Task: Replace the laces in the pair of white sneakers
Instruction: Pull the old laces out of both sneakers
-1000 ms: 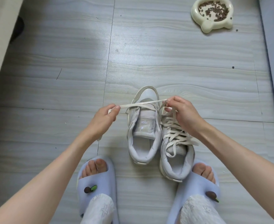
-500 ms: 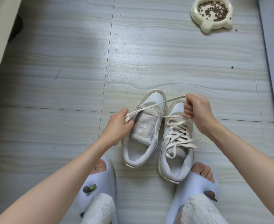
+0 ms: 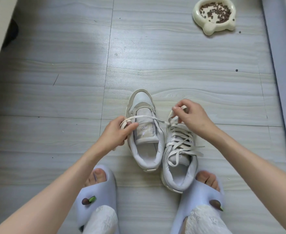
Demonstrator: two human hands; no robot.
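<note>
Now both hands [image 3: 117,132] [image 3: 192,116], nearer together, pinch the slackened lace [image 3: 145,117] in their fingers.

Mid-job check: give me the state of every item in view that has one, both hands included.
left sneaker: unlaced, tongue bare, upright on floor
right sneaker: laced, lace ends loose
loose lace: stretched between both hands, across the left sneaker
left hand: pinching the lace's gathered end
right hand: pinching the other end
pet bowl: partly filled with kibble

Soft daylight; floor glare; edge warp
</note>
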